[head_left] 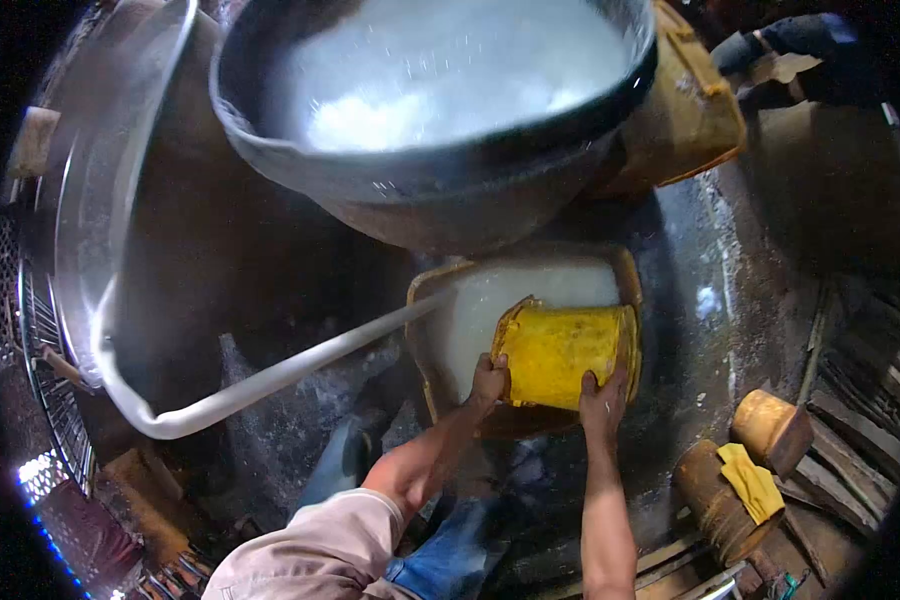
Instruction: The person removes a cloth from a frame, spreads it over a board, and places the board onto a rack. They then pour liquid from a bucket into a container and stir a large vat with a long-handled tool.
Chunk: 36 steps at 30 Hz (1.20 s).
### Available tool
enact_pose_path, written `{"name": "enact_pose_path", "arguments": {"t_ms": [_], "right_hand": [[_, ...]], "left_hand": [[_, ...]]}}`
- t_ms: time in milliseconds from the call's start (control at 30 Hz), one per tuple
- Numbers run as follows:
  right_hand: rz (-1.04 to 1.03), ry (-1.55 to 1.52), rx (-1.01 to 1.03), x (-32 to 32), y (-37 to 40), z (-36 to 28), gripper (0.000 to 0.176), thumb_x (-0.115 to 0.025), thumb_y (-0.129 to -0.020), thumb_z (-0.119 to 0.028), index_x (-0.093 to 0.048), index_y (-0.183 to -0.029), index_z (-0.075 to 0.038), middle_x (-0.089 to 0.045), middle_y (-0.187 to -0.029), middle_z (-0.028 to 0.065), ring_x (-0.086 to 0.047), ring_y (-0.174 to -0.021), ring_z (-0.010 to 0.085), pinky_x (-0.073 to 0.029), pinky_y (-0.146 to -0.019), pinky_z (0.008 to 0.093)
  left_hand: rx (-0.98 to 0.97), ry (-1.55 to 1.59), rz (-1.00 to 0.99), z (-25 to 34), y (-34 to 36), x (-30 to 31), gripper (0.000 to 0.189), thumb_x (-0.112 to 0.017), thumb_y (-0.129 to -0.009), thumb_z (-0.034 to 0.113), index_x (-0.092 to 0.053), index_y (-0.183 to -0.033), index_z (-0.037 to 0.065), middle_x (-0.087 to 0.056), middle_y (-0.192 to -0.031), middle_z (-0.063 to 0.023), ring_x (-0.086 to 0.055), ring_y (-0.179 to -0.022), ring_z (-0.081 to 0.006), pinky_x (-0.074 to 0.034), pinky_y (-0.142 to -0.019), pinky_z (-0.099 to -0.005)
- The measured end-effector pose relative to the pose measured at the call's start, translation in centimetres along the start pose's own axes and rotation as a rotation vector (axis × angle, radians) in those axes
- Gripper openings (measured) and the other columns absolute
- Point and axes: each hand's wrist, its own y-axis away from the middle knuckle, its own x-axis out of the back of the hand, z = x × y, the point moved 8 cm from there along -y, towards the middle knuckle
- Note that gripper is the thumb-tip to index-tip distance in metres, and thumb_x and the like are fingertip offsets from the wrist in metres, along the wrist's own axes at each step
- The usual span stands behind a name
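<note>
A yellow bucket [565, 350] lies tipped on its side between my hands, over a yellowish square tub [428, 390]. My left hand [488, 382] grips the bucket at its left end, by the rim. At the lower right, my right hand [604, 398] is closed on the bucket's other end, thumb on its side. Cloudy whitish liquid [525, 282] fills part of the tub. A thick white hose [300, 373] bends in from the left and its end reaches into the tub's left side.
A large dark vat [420, 195] of pale, steamy liquid stands just beyond the tub. Beside it is a yellow jerrycan-like container [685, 105]. Two rusty cans [710, 500], one with a yellow cloth [750, 483], sit at the lower right near split wood [850, 450].
</note>
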Motion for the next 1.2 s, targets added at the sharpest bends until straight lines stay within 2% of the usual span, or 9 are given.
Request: {"name": "enact_pose_path", "arguments": {"t_ms": [67, 167, 300, 400, 500, 767, 1033, 1067, 1200], "right_hand": [[0.049, 0.198, 0.112, -2.7, -1.0, 0.2, 0.057, -0.054, -0.087, -0.025, -0.031, -0.128, 0.008, -0.044, -0.123, 0.0281, -0.047, -0.111, 0.0399, -0.04, -0.089, 0.0428], [-0.159, 0.067, -0.119, -7.8, -2.0, 4.8, 0.061, -0.05, -0.089, -0.032, -0.029, -0.131, 0.007, -0.043, -0.125, 0.0293, -0.043, -0.115, 0.0421, -0.039, -0.091, 0.0445], [-0.321, 0.001, -0.253, -12.3, -1.9, 6.1, 0.062, -0.044, -0.09, -0.038, -0.029, -0.132, 0.005, -0.042, -0.126, 0.028, -0.043, -0.113, 0.0434, -0.038, -0.092, 0.0452], [-0.158, -0.164, -0.158, -17.6, -2.4, 11.6, 0.06, -0.044, -0.09, -0.039, -0.031, -0.132, 0.003, -0.041, -0.13, 0.022, -0.042, -0.117, 0.0377, -0.034, -0.096, 0.0422], [-0.207, -0.869, -0.238, -21.9, -2.8, 15.5, 0.057, -0.048, -0.089, -0.036, -0.035, -0.132, -0.001, -0.04, -0.132, 0.0137, -0.037, -0.121, 0.0292, -0.029, -0.099, 0.0392], [-0.407, -1.154, -0.53, -25.7, 1.2, 14.2, 0.056, -0.047, -0.088, -0.038, -0.036, -0.131, -0.003, -0.042, -0.13, 0.0125, -0.039, -0.119, 0.0296, -0.031, -0.098, 0.0408], [-0.478, -1.475, -0.661, -21.4, 9.9, 9.6, 0.055, -0.045, -0.088, -0.04, -0.038, -0.13, -0.005, -0.044, -0.128, 0.0114, -0.041, -0.117, 0.03, -0.032, -0.097, 0.0423], [-0.469, -1.539, -0.678, -19.9, 11.4, 8.5, 0.055, -0.045, -0.088, -0.04, -0.038, -0.13, -0.005, -0.044, -0.128, 0.0113, -0.041, -0.117, 0.0301, -0.033, -0.097, 0.0425], [-0.385, -1.791, -0.706, -12.2, 16.2, 2.8, 0.055, -0.044, -0.087, -0.041, -0.039, -0.129, -0.006, -0.045, -0.127, 0.0107, -0.042, -0.116, 0.0303, -0.033, -0.097, 0.0433]], "left_hand": [[0.09, 0.252, -0.002, -2.1, -0.6, 1.0, 0.028, -0.056, -0.088, 0.018, -0.044, -0.103, -0.003, -0.052, -0.089, -0.0054, -0.049, -0.075, -0.0167, -0.044, -0.067, -0.0284], [-0.137, -0.4, 0.17, 1.9, 1.9, -1.0, 0.029, -0.055, -0.089, 0.018, -0.043, -0.104, -0.003, -0.052, -0.09, -0.0044, -0.048, -0.074, -0.0167, -0.043, -0.063, -0.0273], [0.048, -0.671, 0.27, 3.1, 1.7, 2.0, 0.032, -0.056, -0.087, 0.023, -0.042, -0.1, -0.003, -0.054, -0.082, -0.008, -0.051, -0.071, -0.0202, -0.042, -0.058, -0.0316], [0.207, -0.794, 0.282, -0.6, -1.2, 8.5, 0.04, -0.058, -0.084, 0.033, -0.041, -0.094, -0.002, -0.053, -0.074, -0.0111, -0.053, -0.066, -0.0229, -0.042, -0.057, -0.0354], [0.007, -1.018, 0.309, 3.1, 1.9, 5.1, 0.052, -0.059, -0.08, 0.045, -0.041, -0.092, -0.002, -0.052, -0.071, -0.0156, -0.054, -0.064, -0.0275, -0.043, -0.059, -0.0387], [-0.313, -1.377, 0.056, 12.2, 12.3, -10.4, 0.059, -0.072, -0.066, 0.038, -0.046, -0.1, -0.001, -0.055, -0.086, -0.0184, -0.057, -0.079, -0.0322, -0.045, -0.071, -0.0421], [0.046, -1.613, -0.206, 14.1, 22.8, -20.4, 0.061, -0.064, -0.063, 0.04, -0.052, -0.105, -0.003, -0.059, -0.094, -0.0233, -0.058, -0.085, -0.0377, -0.047, -0.076, -0.0421], [-0.178, -1.633, -0.27, 14.0, 23.9, -21.3, 0.058, -0.061, -0.064, 0.039, -0.053, -0.103, -0.002, -0.06, -0.09, -0.0225, -0.059, -0.084, -0.039, -0.047, -0.076, -0.0421], [-0.168, -1.63, -0.263, 21.4, 32.1, -29.7, 0.046, -0.059, -0.064, 0.037, -0.056, -0.088, -0.002, -0.06, -0.077, -0.0237, -0.059, -0.076, -0.0399, -0.047, -0.073, -0.045]]}}
